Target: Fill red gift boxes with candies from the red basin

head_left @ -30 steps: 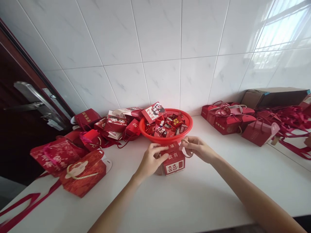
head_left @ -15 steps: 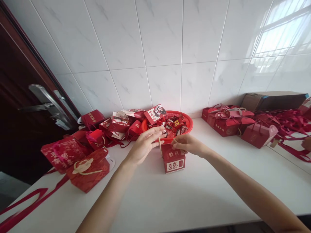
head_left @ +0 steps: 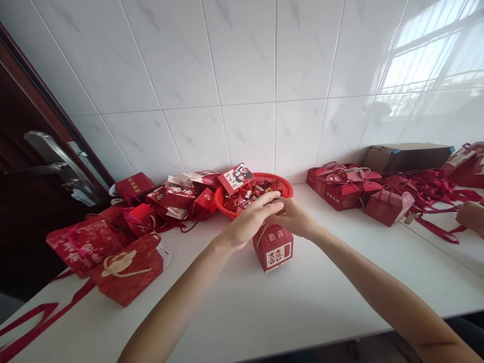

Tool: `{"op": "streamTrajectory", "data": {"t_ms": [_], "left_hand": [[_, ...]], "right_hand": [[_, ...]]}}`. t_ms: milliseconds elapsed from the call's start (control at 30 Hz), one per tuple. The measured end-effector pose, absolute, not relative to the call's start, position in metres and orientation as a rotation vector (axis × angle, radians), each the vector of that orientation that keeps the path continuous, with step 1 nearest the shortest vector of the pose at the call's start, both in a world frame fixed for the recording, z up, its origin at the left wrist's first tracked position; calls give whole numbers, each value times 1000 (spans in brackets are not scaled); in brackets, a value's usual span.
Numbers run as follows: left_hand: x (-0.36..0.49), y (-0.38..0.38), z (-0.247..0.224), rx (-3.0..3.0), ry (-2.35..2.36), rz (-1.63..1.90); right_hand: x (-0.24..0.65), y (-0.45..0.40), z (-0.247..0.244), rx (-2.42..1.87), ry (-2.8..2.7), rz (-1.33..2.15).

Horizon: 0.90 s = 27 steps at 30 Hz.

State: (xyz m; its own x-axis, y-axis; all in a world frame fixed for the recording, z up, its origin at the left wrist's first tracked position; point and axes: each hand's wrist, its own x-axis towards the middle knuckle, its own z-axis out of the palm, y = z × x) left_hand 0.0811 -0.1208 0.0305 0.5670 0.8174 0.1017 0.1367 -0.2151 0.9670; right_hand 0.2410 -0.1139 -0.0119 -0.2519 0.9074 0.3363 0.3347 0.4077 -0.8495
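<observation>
A small red candy box (head_left: pixel 279 252) with gold-white lettering stands on the white table, turned slightly to one side. Its twisted cord handle (head_left: pixel 261 235) rises from the top into my fingers. My left hand (head_left: pixel 247 219) reaches over from the left, fingers bent together at the cord. From the right, my right hand (head_left: pixel 297 219) pinches at the same spot. The fingertips of both hands overlap above the lid, so the ends of the cord are hidden. Just behind them is a red plastic basket (head_left: pixel 290 191) filled with wrapped candies (head_left: pixel 242 200).
Several red gift boxes (head_left: pixel 181 194) are heaped at left, with a patterned box (head_left: pixel 130 275) in front. More red boxes (head_left: pixel 344 189), ribbons (head_left: pixel 427 186) and a cardboard box (head_left: pixel 410 154) lie at right. Another person's hand (head_left: pixel 471 219) shows at the right edge.
My hands have come together over the box top, having been apart on either side of the cord. The box has turned a little. The view has shifted slightly.
</observation>
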Motion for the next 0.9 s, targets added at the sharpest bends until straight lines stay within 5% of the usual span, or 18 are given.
{"op": "streamTrajectory", "data": {"t_ms": [333, 900], "left_hand": [[94, -110, -23, 2194, 1028, 1096], [46, -96, -94, 1924, 992, 833]], "right_hand": [[269, -129, -4, -1189, -1432, 706], [461, -108, -42, -1456, -781, 256]]}}
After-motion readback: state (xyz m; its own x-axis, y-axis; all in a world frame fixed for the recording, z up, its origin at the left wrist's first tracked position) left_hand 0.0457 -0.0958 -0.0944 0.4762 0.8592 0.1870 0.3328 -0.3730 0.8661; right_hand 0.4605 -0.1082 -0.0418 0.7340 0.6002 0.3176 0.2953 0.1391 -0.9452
